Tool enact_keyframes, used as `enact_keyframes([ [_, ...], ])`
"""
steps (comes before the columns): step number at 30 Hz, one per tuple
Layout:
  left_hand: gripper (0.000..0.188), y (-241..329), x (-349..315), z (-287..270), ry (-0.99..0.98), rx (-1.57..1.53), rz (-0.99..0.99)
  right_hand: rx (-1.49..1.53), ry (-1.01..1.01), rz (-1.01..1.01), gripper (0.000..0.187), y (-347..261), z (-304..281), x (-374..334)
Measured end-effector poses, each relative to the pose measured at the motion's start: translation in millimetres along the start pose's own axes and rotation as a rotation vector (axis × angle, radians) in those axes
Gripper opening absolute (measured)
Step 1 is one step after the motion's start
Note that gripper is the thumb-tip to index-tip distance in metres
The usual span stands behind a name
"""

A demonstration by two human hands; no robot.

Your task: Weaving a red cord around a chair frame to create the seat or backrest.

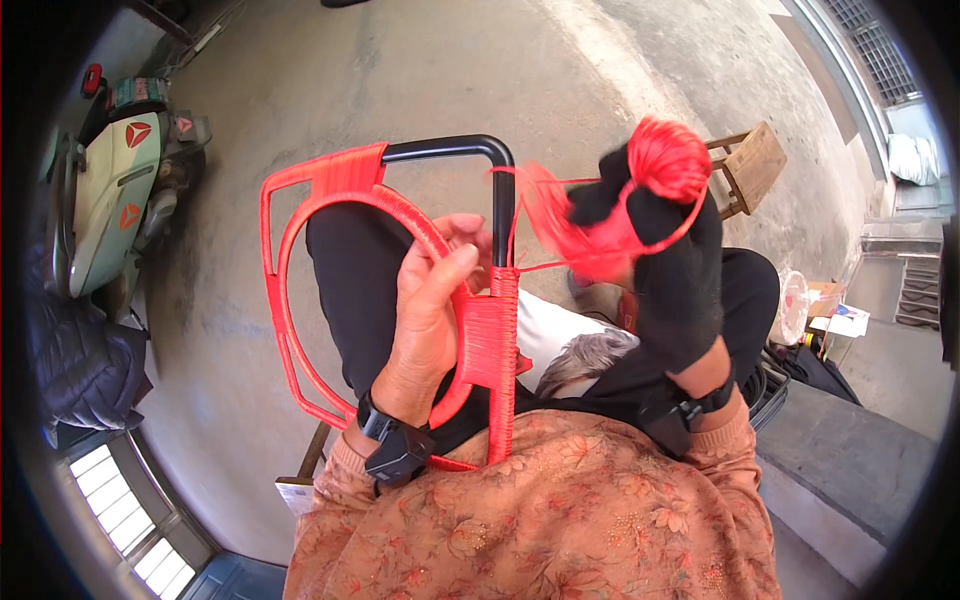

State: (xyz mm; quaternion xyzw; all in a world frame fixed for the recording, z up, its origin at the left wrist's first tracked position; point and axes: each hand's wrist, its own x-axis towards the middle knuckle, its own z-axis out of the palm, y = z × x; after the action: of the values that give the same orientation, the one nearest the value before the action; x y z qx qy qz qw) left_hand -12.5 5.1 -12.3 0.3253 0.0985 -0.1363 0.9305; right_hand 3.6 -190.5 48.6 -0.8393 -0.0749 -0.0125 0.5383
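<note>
Across my lap stands a black metal frame (pixel 503 215), squarish outside with a round ring inside, mostly wound in red cord (pixel 485 345). Its top bar and upper right side show bare black metal. My bare left hand (pixel 432 285) reaches through the ring and grips its right side, thumb in front and fingers partly hidden behind. My right hand (pixel 680 265), in a black glove, is closed on a red cord bundle (pixel 668 160) to the right of the frame. Loose red strands, smeared by motion, run from the bundle to the frame's right bar, where the winding ends.
A wooden stool (pixel 750 165) stands on the concrete floor beyond my right hand. Far left is a parked scooter (pixel 120 190) with a dark quilted jacket (pixel 85 350) near it. At right, a grey ledge (pixel 850 460) lies near a cardboard box (pixel 824 298) and assorted items.
</note>
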Motion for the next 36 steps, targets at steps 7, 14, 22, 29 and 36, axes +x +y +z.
enact_keyframes([
  [7,0.037,1.1,-5.2,9.3,-0.011,0.192,-0.006,-0.401,-0.431,0.195,0.035,33.6,-52.2,-34.1],
  [14,0.027,3.0,-5.8,10.1,0.009,0.249,-0.056,0.068,0.098,0.559,0.028,77.0,-123.7,-96.5],
  [22,0.044,1.1,-5.6,13.7,-0.015,0.248,-0.008,0.190,0.090,0.548,0.034,72.3,-101.0,-84.8],
  [29,0.049,0.0,-2.5,11.7,-0.017,0.215,-0.049,0.613,-0.110,0.394,0.042,46.4,-3.3,-30.8],
  [36,0.042,2.1,-4.9,3.9,-0.044,0.141,-0.071,0.703,-0.380,0.576,0.032,35.6,31.9,-26.8],
])
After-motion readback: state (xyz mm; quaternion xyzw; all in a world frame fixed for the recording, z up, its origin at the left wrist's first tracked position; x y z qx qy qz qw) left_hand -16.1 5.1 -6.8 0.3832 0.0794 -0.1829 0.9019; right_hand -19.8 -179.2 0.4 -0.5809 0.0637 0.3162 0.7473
